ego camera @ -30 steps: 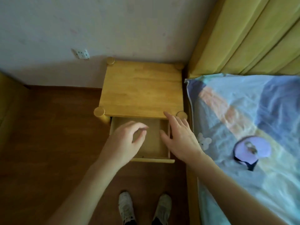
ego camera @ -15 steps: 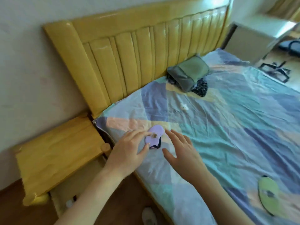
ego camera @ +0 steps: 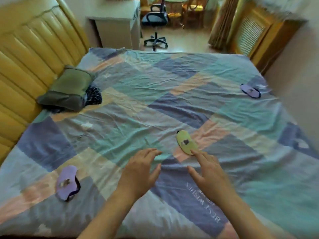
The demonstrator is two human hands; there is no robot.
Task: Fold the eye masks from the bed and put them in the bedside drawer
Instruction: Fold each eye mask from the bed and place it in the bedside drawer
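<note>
Three eye masks lie on the patchwork bedsheet (ego camera: 155,94). A yellow-green mask (ego camera: 186,143) sits in the middle, just beyond my right hand (ego camera: 209,178), whose index fingertip reaches its near end. My left hand (ego camera: 140,173) hovers over the sheet to the left of that mask, fingers spread and empty. A purple mask (ego camera: 66,182) with a dark strap lies near the front left. Another purple mask (ego camera: 250,90) rests far right near the bed's edge. The bedside drawer is out of view.
A folded green pillow (ego camera: 67,88) over dark cloth lies against the yellow padded headboard (ego camera: 25,54). Beyond the bed stand a white desk (ego camera: 119,25), an office chair (ego camera: 155,19), curtains and a wooden radiator cover (ego camera: 250,30).
The view has swung from the open bedside drawer across to the bed. Both hands have moved from the drawer over the purple mask to the yellow-green mask in the middle.
</note>
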